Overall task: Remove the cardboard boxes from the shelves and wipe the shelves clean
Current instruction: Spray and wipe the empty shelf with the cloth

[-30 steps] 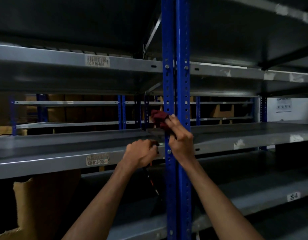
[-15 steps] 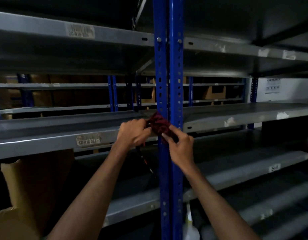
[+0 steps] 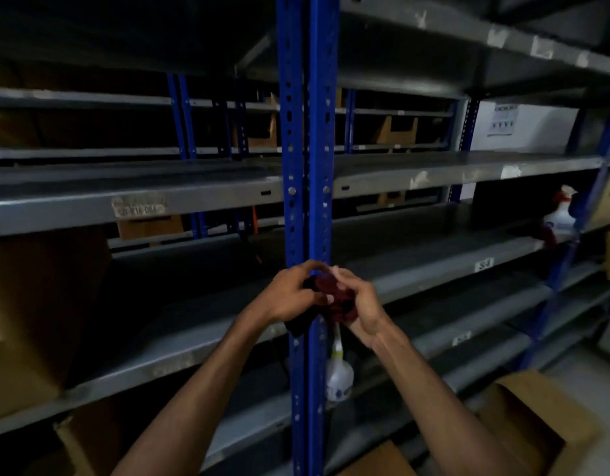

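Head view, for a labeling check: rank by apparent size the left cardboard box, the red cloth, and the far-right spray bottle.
1. Left cardboard box, nearer the camera.
2. Red cloth and spray bottle look alike; hands hide part of the cloth, so unranked.

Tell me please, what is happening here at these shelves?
A person stands in front of grey metal shelves and holds a dark red cloth with both hands, the left hand and the right hand, right at the blue upright post. The cloth is bunched up between the fingers. Some cardboard boxes are on the shelves, one large box at the left. A spray bottle stands on a shelf far right, and another bottle shows below the hands.
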Tool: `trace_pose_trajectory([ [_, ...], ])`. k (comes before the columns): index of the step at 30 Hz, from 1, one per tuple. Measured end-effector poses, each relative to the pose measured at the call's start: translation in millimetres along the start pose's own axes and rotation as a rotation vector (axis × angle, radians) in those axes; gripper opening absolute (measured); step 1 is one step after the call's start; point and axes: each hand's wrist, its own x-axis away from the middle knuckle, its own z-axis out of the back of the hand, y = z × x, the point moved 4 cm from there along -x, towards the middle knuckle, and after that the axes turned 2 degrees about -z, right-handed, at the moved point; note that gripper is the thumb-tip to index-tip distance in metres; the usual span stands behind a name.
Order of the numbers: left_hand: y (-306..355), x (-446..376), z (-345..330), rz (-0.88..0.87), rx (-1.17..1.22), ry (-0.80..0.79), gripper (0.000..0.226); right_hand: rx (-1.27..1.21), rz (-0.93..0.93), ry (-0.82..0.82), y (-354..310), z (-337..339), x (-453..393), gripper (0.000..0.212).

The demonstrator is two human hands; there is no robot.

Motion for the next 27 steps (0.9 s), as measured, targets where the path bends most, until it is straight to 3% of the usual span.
trace_pose_trajectory([
  [2, -10.5, 5.7, -22.7, 0.012, 0.023, 0.082, 0.021, -0.101, -0.02, -0.003, 13.9, 18.8, 12.3, 0.032],
  [3, -17.1, 8.2, -35.4, 0.034, 0.039, 0.133, 0.019, -0.111, -0.029, -0.008, 21.7, 28.0, 18.8, 0.037],
  [7, -49.5, 12.7, -94.6, 0.14, 0.166, 0.257, 0.04, 0.055, -0.09, 0.17, 62.6, 73.3, 46.1, 0.052],
  [11, -52.8, 19.2, -143.9, 0.15, 0.269, 0.304, 0.033, 0.14, -0.128, 0.252, 85.5, 110.7, 69.9, 0.045],
  [15, -61.4, 17.9, -184.2, 0.174, 0.409, 0.279, 0.027, 0.296, -0.116, 0.294, 94.9, 143.4, 78.7, 0.04],
  [21, -93.1, 7.8, -267.0, 0.476, 0.696, 0.21, 0.033, 0.24, -0.233, 0.391, 139.3, 208.8, 60.4, 0.033],
  [27, -111.2, -41.7, -327.5, 0.603, 0.421, 0.231, 0.028, 0.284, -0.418, 0.422, 167.4, 285.2, 11.8, 0.024],
])
